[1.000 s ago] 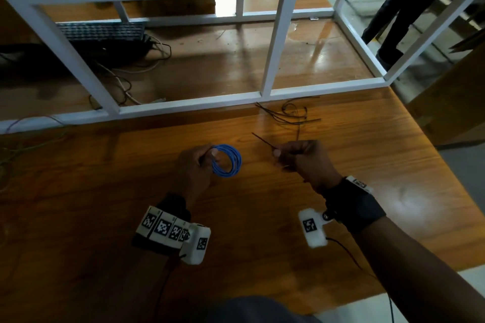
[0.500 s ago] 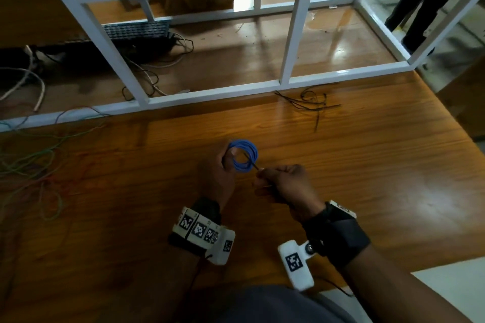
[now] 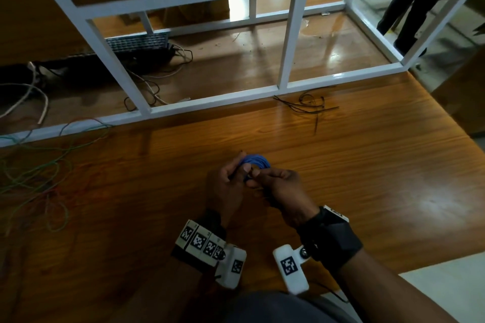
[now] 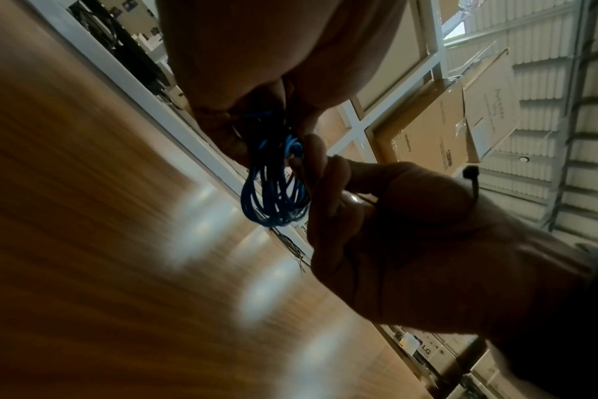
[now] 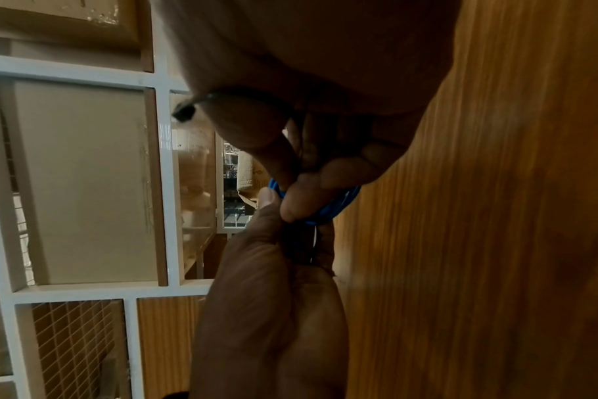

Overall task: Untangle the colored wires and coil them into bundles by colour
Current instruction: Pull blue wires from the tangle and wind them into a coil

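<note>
Just above the wooden table (image 3: 367, 165), near its front middle, both hands meet at a coil of blue wire (image 3: 256, 161). The left hand (image 3: 224, 186) has its fingers curled round the near side of the coil, and the right hand (image 3: 282, 186) pinches a thin black cable tie (image 4: 472, 179) against the coil, the tie's head poking out behind the thumb. Beyond the coil to the right, more black ties (image 3: 311, 107) lie loose beside the white frame (image 3: 215, 98). Far left of the coil, green and red wires (image 3: 39, 170) sprawl tangled across the table edge. Past the frame sits a dark keyboard (image 3: 139, 43).
</note>
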`<state>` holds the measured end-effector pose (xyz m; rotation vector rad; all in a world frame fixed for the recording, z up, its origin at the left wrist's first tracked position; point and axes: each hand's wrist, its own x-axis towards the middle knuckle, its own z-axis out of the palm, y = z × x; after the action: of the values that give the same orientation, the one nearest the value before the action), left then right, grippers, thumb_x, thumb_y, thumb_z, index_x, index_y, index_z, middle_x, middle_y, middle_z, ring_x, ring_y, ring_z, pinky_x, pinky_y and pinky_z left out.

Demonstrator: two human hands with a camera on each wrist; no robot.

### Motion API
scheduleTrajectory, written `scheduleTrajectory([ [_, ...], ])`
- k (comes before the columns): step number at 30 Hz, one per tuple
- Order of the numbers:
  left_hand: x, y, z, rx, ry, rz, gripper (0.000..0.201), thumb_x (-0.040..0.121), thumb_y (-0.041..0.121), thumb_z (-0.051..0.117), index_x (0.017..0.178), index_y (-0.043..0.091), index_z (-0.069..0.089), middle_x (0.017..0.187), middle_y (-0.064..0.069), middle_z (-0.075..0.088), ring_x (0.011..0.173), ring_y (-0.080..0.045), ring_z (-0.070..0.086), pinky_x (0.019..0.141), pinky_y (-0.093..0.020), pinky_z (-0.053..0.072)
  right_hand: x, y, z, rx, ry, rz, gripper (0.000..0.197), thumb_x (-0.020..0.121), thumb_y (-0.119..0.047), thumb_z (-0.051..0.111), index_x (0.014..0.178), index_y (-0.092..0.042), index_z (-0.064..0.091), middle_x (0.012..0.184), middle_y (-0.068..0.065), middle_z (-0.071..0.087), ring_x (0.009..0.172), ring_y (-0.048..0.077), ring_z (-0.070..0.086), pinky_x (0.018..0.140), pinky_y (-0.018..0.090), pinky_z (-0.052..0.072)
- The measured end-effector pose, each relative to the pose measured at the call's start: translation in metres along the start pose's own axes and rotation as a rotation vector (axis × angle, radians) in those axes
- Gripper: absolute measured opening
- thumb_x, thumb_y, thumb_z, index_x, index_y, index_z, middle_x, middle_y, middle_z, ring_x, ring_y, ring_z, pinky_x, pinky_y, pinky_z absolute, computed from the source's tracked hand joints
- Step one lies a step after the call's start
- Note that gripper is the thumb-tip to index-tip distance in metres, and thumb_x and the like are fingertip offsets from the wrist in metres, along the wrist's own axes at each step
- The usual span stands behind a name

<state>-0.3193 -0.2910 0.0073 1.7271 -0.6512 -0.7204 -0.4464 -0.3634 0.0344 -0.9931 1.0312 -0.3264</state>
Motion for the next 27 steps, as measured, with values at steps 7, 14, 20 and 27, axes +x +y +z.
scheduleTrajectory([
  [7,0.000,0.009,0.008,-0.158,0.085,-0.055,0.047,0.094,0.028,0.064,0.139,0.018,0.053,0.133,0.001,0.061,0.115,-0.010,0.061,0.098,-0.039,0.052,0.003,-0.005,-0.003,-0.036,-0.077,-0.033,0.040,0.100,-0.033,0.066,0.108,0.005,0.072,0.096,0.014,0.079,0.071,0.023,0.065,0.066,0.034,0.043],
  [14,0.011,0.012,0.004,-0.285,0.223,-0.111,0.035,0.091,0.021,0.067,0.126,0.014,0.064,0.119,-0.005,0.070,0.111,-0.017,0.065,0.096,-0.043,0.054,-0.001,-0.004,-0.034,0.007,0.026,-0.069,0.036,0.106,-0.036,0.053,0.107,-0.004,0.070,0.103,0.006,0.079,0.079,0.023,0.076,0.060,0.031,0.055],
  [20,0.017,0.011,-0.003,-0.323,0.265,-0.161,0.028,0.091,0.019,0.068,0.119,0.016,0.067,0.107,0.000,0.072,0.102,-0.020,0.069,0.092,-0.050,0.055,-0.016,0.012,-0.050,-0.151,-0.048,-0.288,0.024,0.099,-0.025,0.067,0.101,-0.003,0.075,0.093,0.009,0.079,0.084,0.021,0.075,0.067,0.031,0.058],
  [27,0.009,0.011,-0.008,-0.371,0.269,-0.157,0.032,0.094,0.018,0.064,0.125,0.016,0.063,0.118,-0.007,0.069,0.112,-0.023,0.064,0.097,-0.050,0.052,-0.030,0.029,-0.042,-0.345,-0.041,-0.439,0.024,0.080,-0.021,0.088,0.101,-0.020,0.077,0.098,-0.004,0.079,0.092,0.012,0.075,0.077,0.032,0.063],
])
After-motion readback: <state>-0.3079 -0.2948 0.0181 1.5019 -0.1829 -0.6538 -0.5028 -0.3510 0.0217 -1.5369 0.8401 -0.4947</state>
